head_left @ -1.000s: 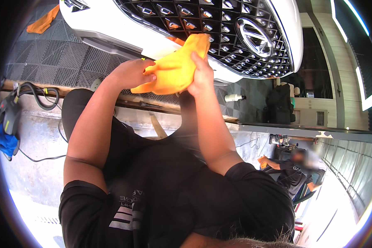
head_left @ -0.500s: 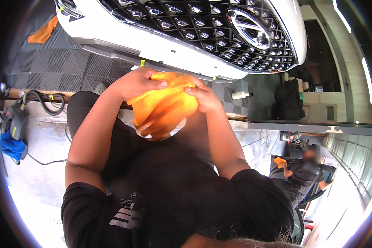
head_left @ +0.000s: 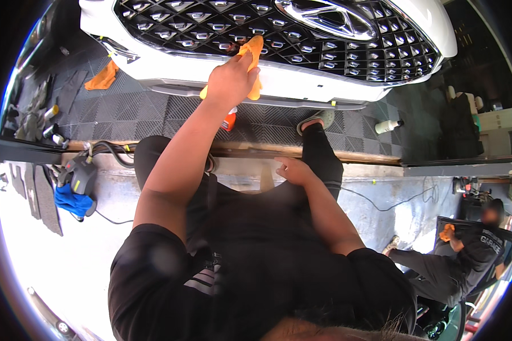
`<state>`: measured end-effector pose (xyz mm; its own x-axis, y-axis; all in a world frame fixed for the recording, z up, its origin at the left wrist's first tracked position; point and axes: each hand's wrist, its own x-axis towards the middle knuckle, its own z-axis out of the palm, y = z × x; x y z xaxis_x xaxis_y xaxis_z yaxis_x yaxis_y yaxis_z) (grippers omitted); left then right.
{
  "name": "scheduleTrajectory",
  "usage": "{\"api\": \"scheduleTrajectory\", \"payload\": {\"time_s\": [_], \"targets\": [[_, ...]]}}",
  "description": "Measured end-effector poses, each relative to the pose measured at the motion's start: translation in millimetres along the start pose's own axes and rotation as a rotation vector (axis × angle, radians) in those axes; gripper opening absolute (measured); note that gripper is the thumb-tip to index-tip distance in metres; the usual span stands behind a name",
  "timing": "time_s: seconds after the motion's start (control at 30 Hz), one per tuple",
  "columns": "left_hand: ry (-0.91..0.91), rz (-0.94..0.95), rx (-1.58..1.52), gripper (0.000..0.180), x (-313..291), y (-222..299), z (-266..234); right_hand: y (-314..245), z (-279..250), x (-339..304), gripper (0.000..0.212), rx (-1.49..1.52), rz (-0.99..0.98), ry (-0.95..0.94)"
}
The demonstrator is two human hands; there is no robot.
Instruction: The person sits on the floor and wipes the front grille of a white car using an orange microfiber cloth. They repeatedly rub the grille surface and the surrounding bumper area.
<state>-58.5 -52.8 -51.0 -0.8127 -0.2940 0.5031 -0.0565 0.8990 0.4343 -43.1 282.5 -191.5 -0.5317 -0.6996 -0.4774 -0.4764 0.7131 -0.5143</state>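
Observation:
My left hand (head_left: 231, 82) is closed round an orange cloth (head_left: 251, 54) and reaches out to the car's front. The cloth's upper end lies against the lower part of the black and chrome grille (head_left: 210, 31). Its loose folds hang in front of the white bumper (head_left: 290, 82). Near my right knee is my right hand (head_left: 294, 170), holding nothing, its fingers loosely apart. The undersides of the left fingers are hidden.
Another orange cloth (head_left: 102, 77) lies on the dark floor tiles at left. A red-orange container (head_left: 228, 120) stands below the bumper, a white bottle (head_left: 387, 126) at right. A vacuum-like machine (head_left: 79, 179) is at left. Another person (head_left: 478, 247) works at far right.
The cloth was held in both hands before my lap. Now the right hand has let go and drawn back, and the left has carried it forward to the grille. The view has shifted.

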Motion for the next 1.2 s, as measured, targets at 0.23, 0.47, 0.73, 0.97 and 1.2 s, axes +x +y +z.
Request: {"api": "scheduleTrajectory", "payload": {"time_s": [0.23, 0.47, 0.73, 0.97, 1.2], "targets": [[0.026, -0.135, 0.136, 0.039, 8.5, 18.0, -1.3, 6.0, -13.8, 15.6, 0.056, 0.479, 0.133, -0.010], [-0.106, -0.338, -0.858, 0.030, 4.0, 3.9, -0.5, 24.9, -4.1, 38.7, 0.050, 0.749, 0.001, 0.079], [-0.121, -0.546, -1.912, 0.035, 45.0, 62.1, -35.5, 13.0, -18.2, 25.6, 0.049, 0.824, 0.011, 0.131], [-0.003, -0.715, -1.907, 0.034, 50.1, 105.4, -42.6, 16.6, -21.6, 24.6, 0.048, 0.743, -0.036, 0.222], [-0.079, -0.631, -2.103, 0.030, 68.6, 95.1, -29.1, 8.6, -23.8, 19.4, 0.049, 0.826, -0.003, 0.202]]}}
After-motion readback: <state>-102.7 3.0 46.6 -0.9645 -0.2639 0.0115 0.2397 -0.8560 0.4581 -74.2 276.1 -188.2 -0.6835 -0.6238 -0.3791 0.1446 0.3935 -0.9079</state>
